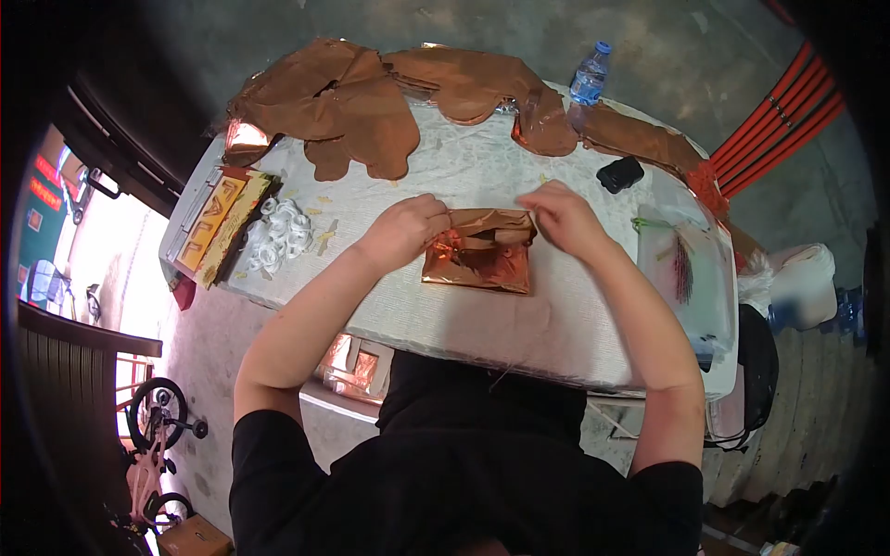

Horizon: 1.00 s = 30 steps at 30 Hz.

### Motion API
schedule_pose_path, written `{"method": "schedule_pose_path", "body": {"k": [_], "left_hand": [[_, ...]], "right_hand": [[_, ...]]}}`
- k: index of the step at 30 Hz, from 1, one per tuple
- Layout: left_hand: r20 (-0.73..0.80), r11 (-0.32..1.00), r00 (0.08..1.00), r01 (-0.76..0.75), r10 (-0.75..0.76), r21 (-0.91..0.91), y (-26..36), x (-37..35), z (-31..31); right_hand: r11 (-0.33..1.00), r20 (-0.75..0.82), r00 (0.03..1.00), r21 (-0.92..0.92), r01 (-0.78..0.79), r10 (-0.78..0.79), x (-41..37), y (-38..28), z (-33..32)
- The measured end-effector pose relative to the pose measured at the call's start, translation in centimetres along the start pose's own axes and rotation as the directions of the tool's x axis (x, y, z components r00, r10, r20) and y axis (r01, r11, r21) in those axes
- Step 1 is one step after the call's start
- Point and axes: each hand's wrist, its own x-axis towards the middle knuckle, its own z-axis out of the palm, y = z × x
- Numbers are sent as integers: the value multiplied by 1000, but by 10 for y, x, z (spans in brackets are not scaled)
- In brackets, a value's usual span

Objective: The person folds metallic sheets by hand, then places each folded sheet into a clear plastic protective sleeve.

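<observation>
A shiny copper-coloured foil packet (pixel 477 269) lies on the white-covered table before me, its upper edge folded over and showing a dull brown side. My left hand (pixel 408 232) is closed, thumb and fingers pinching the packet's upper left corner. At the upper right corner, my right hand (pixel 565 221) has its fingers curled in against the foil's edge; the exact contact of the fingertips is partly hidden.
Brown foil cut-outs (pixel 362 120) cover the table's far side. A water bottle (pixel 591 74) and a black object (pixel 620 174) stand at the right back. On the left are a "FALL" sign (pixel 211 227) and white rings (pixel 278 232); a clear tray (pixel 663 278) lies right.
</observation>
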Motion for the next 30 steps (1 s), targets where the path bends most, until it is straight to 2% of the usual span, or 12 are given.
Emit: {"method": "schedule_pose_path", "body": {"k": [1, 2, 3, 5, 6, 9, 10, 11, 12, 15, 28, 30], "left_hand": [[-2, 1000, 1000, 4, -4, -2, 0, 0, 0], [6, 1000, 1000, 16, -16, 0, 0, -1, 0], [14, 1000, 1000, 25, -25, 2, 0, -1, 0], [12, 1000, 1000, 26, -26, -8, 0, -1, -1], [9, 999, 1000, 30, -30, -19, 0, -1, -1], [-12, 999, 999, 36, -36, -38, 1, -1, -1], [-9, 998, 999, 41, -41, -39, 1, -2, -1], [-17, 998, 999, 45, -46, -44, 1, -2, 0], [-25, 998, 998, 48, -50, -51, 1, -2, 0], [-9, 997, 997, 70, -70, -17, 3, -1, -1], [24, 994, 994, 106, -106, -31, 4, -3, -3], [24, 992, 996, 93, -91, -89, 7, -5, -8]], "right_hand": [[971, -66, 981, 170, -168, 181, 1, 4, 3], [885, -99, 926, 344, -313, 365, 2, 8, 5], [885, -98, 926, 344, -313, 366, 7, 5, 5], [611, 56, 789, 600, -516, 611, 18, -2, 10], [610, 56, 788, 600, -517, 613, 22, -8, 11], [643, 149, 861, 607, -467, 486, 27, -29, 18], [851, 137, 913, 331, -408, 384, 26, -36, 19], [959, 161, 947, 20, -283, 276, 25, -43, 21], [942, 220, 918, -16, -336, 331, 24, -58, 17], [961, 149, 950, -85, -264, 274, 9, -61, 34], [952, 99, 954, -154, -266, 283, 2, -64, 49], [950, 103, 952, -153, -272, 290, 2, -64, 49]]}}
